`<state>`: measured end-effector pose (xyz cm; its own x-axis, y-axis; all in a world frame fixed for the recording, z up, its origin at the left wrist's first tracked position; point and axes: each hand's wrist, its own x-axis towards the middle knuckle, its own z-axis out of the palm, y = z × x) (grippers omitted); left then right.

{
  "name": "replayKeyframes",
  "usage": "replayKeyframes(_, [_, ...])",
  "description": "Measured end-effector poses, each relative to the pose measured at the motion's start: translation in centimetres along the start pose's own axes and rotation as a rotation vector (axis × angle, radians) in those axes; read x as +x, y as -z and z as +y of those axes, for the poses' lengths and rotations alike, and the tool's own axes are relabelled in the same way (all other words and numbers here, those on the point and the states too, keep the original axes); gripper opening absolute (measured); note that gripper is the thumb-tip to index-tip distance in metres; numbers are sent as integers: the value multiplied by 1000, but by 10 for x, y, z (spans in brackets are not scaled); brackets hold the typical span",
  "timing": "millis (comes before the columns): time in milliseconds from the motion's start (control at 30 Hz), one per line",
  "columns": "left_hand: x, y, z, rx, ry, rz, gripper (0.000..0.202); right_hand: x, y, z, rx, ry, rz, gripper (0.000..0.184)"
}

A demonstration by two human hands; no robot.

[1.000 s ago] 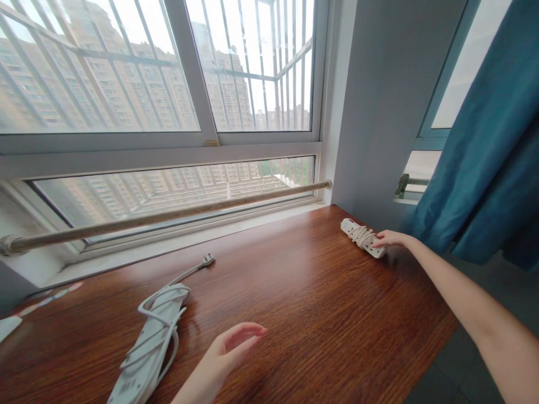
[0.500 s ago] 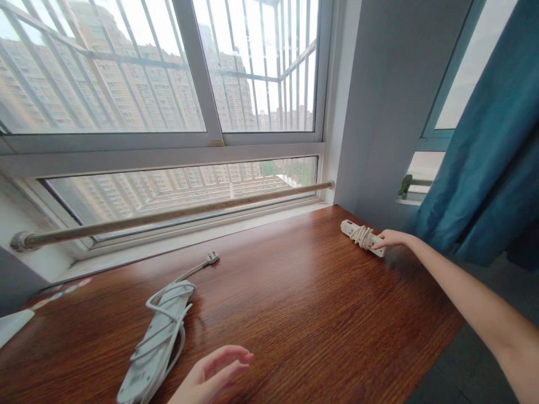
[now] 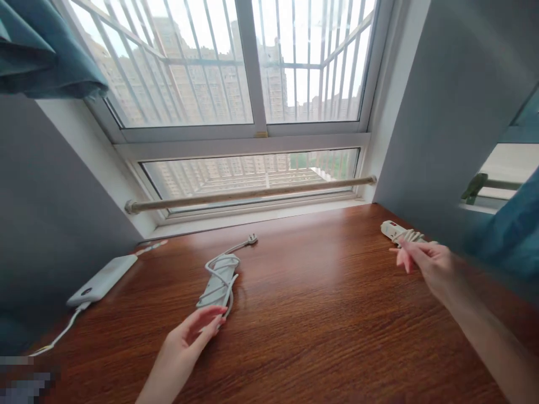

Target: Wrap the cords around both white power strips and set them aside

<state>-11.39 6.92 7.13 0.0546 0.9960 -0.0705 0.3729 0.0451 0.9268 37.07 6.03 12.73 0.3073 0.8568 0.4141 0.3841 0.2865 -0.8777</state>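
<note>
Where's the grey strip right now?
Head view, centre-left on the table: the grey strip lies just past the left hand, its plug trailing toward the window.

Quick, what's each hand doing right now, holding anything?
Left hand: open, fingertips at the grey power strip.
Right hand: open, empty, beside the white power strip.

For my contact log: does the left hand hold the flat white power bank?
No, the left hand is by the cord-wrapped grey power strip; the white power bank lies apart.
</note>
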Motion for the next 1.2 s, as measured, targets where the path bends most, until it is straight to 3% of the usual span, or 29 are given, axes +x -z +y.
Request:
replayKeyframes(133, [25,22,-34,250,-141,366,47,-56,-98,2,43,-347,-552,42])
replayKeyframes(167, [32,24,-43,297,-147,422,50,-64,-118,5,98,-400,-677,38])
replayKeyframes(267, [45,23,-67,238,-68,464,57,-74,-168,12,280,-493,-925,57])
replayKeyframes(333, [47,17,-77,158,-51,415,55,-73,-198,11,362,-546,-962,59])
replayKeyframes(467, [41,4,-83,206,-135,382,54,-68,-267,-4,447,-672,-889,47])
replayKeyframes(633, [32,-13,-83,325,-142,433,81,-69,-343,-28,451,-655,-811,37])
replayKeyframes(733, [27,-20,-81,335,-123,403,92,-71,-363,-32,503,-553,-815,29])
replayKeyframes(1000, [18,-16,-63,87,-127,369,69,-75,-368,-12,520,-484,-785,24])
replayKeyframes(1100, [16,-12,-56,-71,-122,368,61,-70,-366,-16,559,-447,-808,29])
replayKeyframes(1200, [13,-9,-46,-222,-121,373,60,-60,-359,-23,598,-467,-828,49])
